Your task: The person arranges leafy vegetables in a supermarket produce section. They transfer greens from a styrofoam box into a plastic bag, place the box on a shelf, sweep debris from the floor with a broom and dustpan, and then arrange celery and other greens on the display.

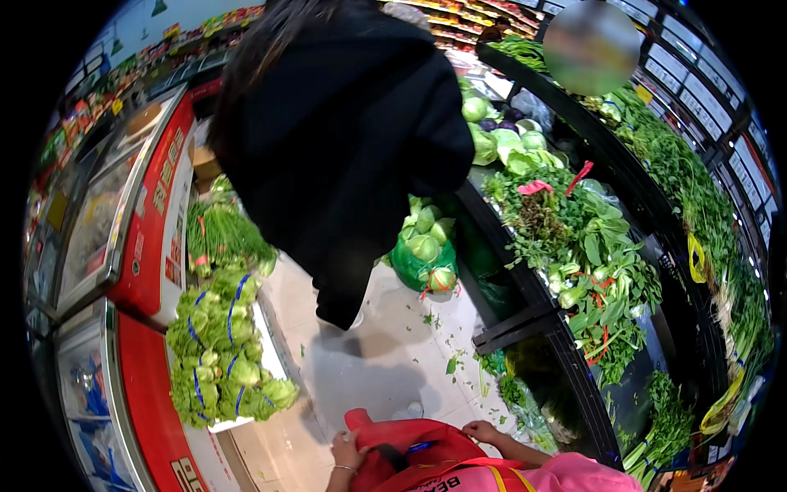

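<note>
My left hand, with a thin bracelet at the wrist, grips the left edge of a red apron. On the apron's other side my right hand pinches its edge between bent fingers. The cloth spreads out between both hands over a pink shirt, and a dark strap and a blue item show in its folds. Left of me, bundles of green lettuce with blue ties lie on a white foam box. To the right stands a black vegetable shelf with leafy greens.
Just ahead a person in a black jacket blocks the aisle. A green net sack of cabbages sits on the tiled floor, among scattered leaves. Red-fronted freezers line the left side. Green onions lie beyond the lettuce.
</note>
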Demonstrator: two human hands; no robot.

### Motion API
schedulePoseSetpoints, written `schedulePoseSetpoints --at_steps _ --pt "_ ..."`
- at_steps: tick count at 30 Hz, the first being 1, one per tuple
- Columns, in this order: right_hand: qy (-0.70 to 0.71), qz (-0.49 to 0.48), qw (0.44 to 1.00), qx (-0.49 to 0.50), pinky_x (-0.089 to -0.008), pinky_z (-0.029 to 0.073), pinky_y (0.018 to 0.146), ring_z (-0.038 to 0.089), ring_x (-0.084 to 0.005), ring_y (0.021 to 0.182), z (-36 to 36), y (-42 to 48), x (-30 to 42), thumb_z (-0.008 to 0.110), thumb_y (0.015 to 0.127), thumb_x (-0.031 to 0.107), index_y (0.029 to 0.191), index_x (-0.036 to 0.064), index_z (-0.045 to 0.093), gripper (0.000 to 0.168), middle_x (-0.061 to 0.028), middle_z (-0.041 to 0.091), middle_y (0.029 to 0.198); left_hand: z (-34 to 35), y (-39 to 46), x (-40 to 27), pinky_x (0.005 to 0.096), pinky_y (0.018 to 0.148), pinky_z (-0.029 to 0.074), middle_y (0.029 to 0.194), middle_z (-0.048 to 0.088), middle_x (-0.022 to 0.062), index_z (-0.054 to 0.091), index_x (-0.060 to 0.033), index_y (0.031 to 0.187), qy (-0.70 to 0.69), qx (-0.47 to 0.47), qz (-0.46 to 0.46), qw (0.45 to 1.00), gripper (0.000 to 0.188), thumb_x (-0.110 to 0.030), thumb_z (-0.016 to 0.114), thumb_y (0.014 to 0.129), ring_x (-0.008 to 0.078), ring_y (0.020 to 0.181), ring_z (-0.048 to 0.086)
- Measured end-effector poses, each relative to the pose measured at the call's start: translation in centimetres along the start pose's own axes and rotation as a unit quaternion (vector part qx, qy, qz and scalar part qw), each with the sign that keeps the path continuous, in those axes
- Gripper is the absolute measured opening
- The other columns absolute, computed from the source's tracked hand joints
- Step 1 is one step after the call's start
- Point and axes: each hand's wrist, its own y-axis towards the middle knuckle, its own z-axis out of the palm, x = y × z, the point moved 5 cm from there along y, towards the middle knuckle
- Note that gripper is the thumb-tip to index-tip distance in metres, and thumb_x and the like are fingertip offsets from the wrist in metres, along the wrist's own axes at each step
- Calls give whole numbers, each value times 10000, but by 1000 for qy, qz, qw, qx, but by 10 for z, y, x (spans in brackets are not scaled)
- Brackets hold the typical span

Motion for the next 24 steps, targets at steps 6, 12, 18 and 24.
schedulePoseSetpoints --at_steps 6,12,18,24 --pt "2 -1 999 -43 -276 464 639 585 -130 682 -24 15 -62 561 795 415 923 130 659 327 -36 641 745 -185 124 -145 358 909 362 1068 508 171 497 -35 1120 -328 -67 159 929 418 -157 630 743 322 1033 475" --pt "116 33 989 -81 -281 473 676 592 -138 723 -67 45 -123 604 781 352 896 83 658 297 -53 646 793 -384 60 -406 405 813 409 978 466 64 487 -120 990 -643 -112 510 560 360 -436 523 820 207 898 464" --pt "163 58 980 -100 -276 478 629 604 -137 675 -120 30 -112 598 790 362 910 74 649 316 -49 643 778 -407 50 -465 353 829 379 1014 539 -7 579 -162 874 -723 2 511 465 131 -267 530 813 126 962 471" --pt "202 93 969 -105 -255 473 594 586 -108 620 -123 17 -107 598 793 321 883 61 654 281 -25 626 706 -369 103 -432 347 805 390 979 533 9 571 -134 864 -745 -19 479 463 133 -242 526 802 147 925 476"
